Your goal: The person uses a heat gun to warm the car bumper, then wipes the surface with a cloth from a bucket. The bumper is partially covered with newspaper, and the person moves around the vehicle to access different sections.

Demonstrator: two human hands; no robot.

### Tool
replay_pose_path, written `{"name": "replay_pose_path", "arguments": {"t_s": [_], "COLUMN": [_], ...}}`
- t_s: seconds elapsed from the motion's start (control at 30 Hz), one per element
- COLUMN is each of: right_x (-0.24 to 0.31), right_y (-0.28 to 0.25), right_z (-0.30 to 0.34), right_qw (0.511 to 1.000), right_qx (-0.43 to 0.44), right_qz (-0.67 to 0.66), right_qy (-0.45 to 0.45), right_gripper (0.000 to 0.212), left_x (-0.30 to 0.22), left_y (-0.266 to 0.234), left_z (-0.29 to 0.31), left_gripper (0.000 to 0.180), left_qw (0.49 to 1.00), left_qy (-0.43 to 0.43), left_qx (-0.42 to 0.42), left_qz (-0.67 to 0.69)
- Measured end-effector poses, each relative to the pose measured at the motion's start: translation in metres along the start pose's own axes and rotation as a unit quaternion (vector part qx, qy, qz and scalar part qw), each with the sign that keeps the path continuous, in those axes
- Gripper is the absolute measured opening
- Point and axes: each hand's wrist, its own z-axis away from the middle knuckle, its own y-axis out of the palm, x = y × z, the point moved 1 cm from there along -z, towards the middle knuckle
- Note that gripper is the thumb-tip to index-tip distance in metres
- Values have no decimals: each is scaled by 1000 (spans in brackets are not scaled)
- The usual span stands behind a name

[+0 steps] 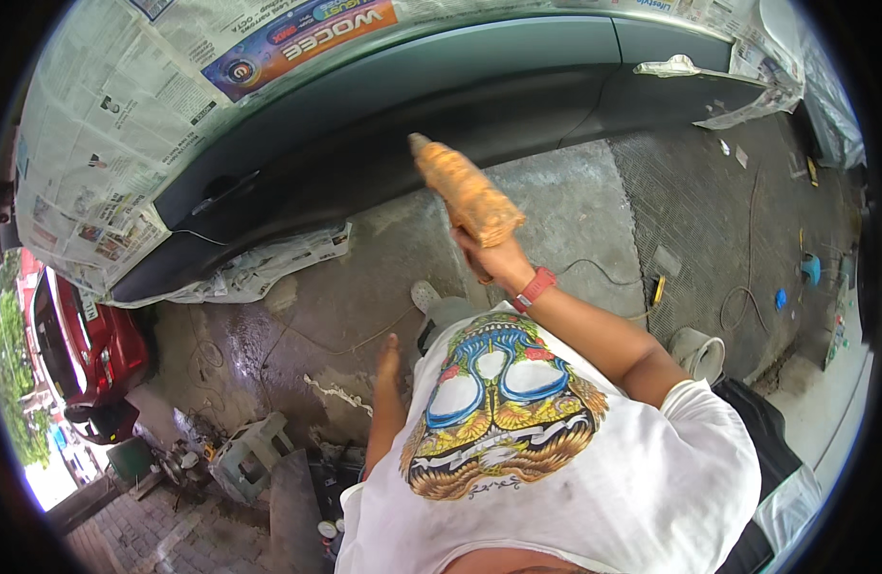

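My right hand (498, 260) is closed round the lower end of a thick, mottled orange-brown tool (471, 199) with a narrow grey tip. Its exact kind I cannot make out. The tip points up and left at the dark grey lower door panel (364, 129) of a car, and appears apart from it. Lower and to the left, my left hand (390, 360) hangs beside my body, seen edge-on with its fingers stretched out and nothing visible in it. Newspaper masking (125, 143) covers the car's upper part and edges.
Hoses or cords (364, 342) lie across the stained concrete floor. A red car (96, 335) stands at the left. Below it sits a grey plastic stool (249, 457). A pale bucket (697, 356) is behind my right arm, with a blue tool (810, 269) farther right.
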Motion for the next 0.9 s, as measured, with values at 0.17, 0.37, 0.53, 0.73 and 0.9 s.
{"name": "replay_pose_path", "arguments": {"t_s": [0.17,0.37,0.53,0.73,0.9], "right_x": [48,28,-18,-32,-32], "right_y": [59,50,-18,-140,-217], "right_z": [7,26,44,79,104], "right_qw": [989,994,949,885,836], "right_qx": [93,1,-232,-388,-471], "right_qz": [-62,-85,-190,-246,-278], "right_qy": [93,76,96,73,49], "right_gripper": [48,40,23,23,23], "left_x": [-94,-268,-393,-467,-488], "left_y": [-80,-107,-31,114,250], "left_z": [0,3,26,59,103], "left_gripper": [78,83,88,113,122], "left_qw": [986,952,919,918,907], "left_qy": [77,208,282,301,288], "left_qx": [37,161,217,173,226], "left_qz": [142,153,170,193,206]}}
